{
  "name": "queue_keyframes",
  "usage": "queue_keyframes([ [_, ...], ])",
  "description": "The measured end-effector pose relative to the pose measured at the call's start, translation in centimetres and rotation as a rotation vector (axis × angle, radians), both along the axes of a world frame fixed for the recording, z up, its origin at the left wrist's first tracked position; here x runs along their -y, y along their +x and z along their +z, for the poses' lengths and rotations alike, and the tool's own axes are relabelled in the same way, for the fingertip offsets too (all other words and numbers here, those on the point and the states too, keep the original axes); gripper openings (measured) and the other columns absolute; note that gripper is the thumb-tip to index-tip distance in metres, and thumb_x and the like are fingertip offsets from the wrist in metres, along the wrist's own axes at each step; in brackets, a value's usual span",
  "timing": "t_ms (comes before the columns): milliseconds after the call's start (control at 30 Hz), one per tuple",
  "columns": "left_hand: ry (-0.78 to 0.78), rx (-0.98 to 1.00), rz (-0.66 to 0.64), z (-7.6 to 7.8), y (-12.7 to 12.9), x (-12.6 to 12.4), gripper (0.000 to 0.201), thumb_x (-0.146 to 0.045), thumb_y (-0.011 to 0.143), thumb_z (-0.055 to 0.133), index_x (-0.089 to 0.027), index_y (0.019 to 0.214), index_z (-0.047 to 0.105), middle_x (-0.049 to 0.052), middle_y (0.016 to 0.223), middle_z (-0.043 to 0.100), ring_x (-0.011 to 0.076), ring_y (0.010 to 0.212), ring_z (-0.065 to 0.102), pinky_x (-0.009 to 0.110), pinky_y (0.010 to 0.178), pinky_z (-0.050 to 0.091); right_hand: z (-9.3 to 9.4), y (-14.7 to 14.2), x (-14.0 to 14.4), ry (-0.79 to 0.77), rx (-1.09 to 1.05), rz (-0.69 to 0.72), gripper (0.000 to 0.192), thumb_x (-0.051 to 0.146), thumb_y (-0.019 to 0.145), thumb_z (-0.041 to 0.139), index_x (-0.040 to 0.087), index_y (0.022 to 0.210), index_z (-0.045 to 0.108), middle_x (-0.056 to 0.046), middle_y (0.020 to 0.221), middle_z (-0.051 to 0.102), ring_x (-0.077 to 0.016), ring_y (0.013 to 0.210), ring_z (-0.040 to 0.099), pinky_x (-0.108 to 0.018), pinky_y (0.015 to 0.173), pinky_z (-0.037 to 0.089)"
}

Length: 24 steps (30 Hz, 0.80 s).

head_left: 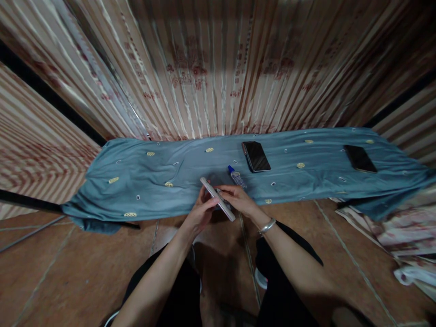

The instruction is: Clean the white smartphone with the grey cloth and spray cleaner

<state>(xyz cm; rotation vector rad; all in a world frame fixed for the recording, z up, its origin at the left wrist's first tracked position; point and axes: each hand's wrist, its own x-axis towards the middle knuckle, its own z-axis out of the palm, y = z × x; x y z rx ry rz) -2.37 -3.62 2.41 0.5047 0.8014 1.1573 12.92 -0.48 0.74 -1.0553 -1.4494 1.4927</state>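
Both of my hands hold a slim white phone [218, 199] edge-up above the near edge of a blue-grey cloth [143, 181]. My left hand [200, 213] grips its lower side from the left. My right hand [238, 199], with a silver bracelet on the wrist, pinches it from the right. Just beyond the phone, a small clear bottle with a blue cap [236, 176] lies on the cloth. A dark phone [256, 156] lies farther back, and another dark phone [360, 158] lies at the right end.
The cloth covers a long low surface in front of a striped curtain [211, 68]. Brown tiled floor [68, 272] lies below. Crumpled patterned fabric and paper [402, 240] sit at the right. My knees in black trousers are at the bottom.
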Motion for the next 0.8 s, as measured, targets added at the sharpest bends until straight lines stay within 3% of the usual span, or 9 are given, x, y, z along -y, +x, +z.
queue_keyframes([
  [133,0.013,-0.009,-0.005,0.2,-0.1,-0.3,0.081,-0.014,0.057,0.087,-0.030,0.130,0.056,-0.003,0.097,0.070,0.0125,0.086,0.064,0.026,0.085,0.046,-0.3,-0.1,-0.1,-0.017,0.003,-0.013,0.036,0.045,0.081,0.068,0.019,0.105,0.076,-0.006,0.106,0.077,-0.0228,0.100,0.069,-0.038,0.094,0.052],
  [267,-0.007,-0.042,-0.013,0.6,-0.9,-0.7,0.081,-0.017,0.059,0.087,-0.033,0.130,0.052,-0.002,0.105,0.073,0.0155,0.091,0.067,0.030,0.087,0.048,-0.2,0.0,0.3,-0.036,0.001,0.044,0.038,0.047,0.082,0.068,0.018,0.105,0.076,-0.005,0.097,0.077,-0.0191,0.087,0.069,-0.032,0.083,0.054],
  [433,-0.033,-0.050,0.020,0.9,-2.1,-1.3,0.082,-0.018,0.063,0.084,-0.034,0.134,0.048,0.003,0.117,0.071,0.0234,0.114,0.064,0.037,0.090,0.048,-0.3,0.2,1.2,-0.052,0.015,0.093,0.041,0.049,0.084,0.066,0.016,0.105,0.076,-0.005,0.092,0.076,-0.0151,0.077,0.066,-0.026,0.072,0.052],
  [533,-0.035,-0.023,0.025,1.1,-2.4,-1.5,0.083,-0.018,0.063,0.085,-0.035,0.134,0.046,0.005,0.118,0.070,0.0262,0.113,0.066,0.041,0.090,0.049,-0.5,0.2,1.4,-0.033,0.056,0.116,0.042,0.051,0.086,0.062,0.015,0.106,0.076,-0.005,0.091,0.076,-0.0149,0.076,0.065,-0.025,0.070,0.050],
  [800,-0.018,-0.069,0.132,0.8,-2.1,-2.0,0.077,-0.009,0.065,0.081,-0.035,0.128,0.045,0.000,0.109,0.070,0.0196,0.105,0.069,0.036,0.093,0.050,-0.4,0.4,2.1,0.066,0.190,0.125,0.043,0.050,0.093,0.049,0.016,0.098,0.076,-0.003,0.079,0.072,-0.0159,0.070,0.060,-0.027,0.066,0.045],
])
